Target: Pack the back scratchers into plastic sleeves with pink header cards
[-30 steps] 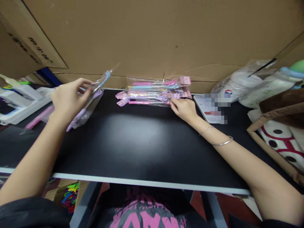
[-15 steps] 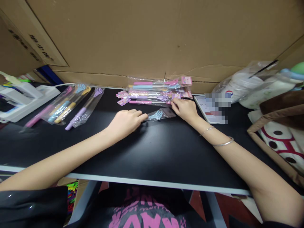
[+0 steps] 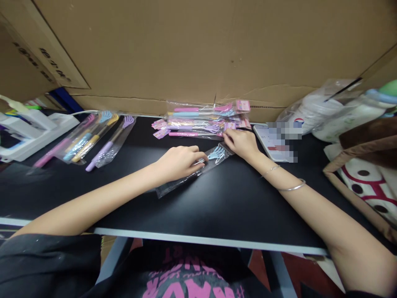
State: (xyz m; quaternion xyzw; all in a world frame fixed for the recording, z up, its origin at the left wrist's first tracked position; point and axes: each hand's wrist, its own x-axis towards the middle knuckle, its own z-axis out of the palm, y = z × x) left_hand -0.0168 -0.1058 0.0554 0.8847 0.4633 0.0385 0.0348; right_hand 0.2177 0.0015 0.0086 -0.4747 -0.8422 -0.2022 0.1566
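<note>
My left hand is closed over a blue back scratcher in a clear plastic sleeve; its handle is hidden beneath the hand. The sleeve's lower end slants toward the front left, and its upper end reaches near my right wrist. Behind it lies a pile of bagged back scratchers with pink header cards. At the pile's front right end, the curled fingers of my right hand pinch the end of a bagged pink back scratcher. My right fingertips are partly hidden.
Several bagged back scratchers lie at the left, beside a white power strip. A phone rests right of my right hand. Farther right are a bagged cup, a bottle and a cloth bag. Cardboard walls the back.
My left hand has shifted right and slightly nearer to me. The blue back scratcher has turned, its sleeve now slanting toward the front left. My right hand stays in place.
</note>
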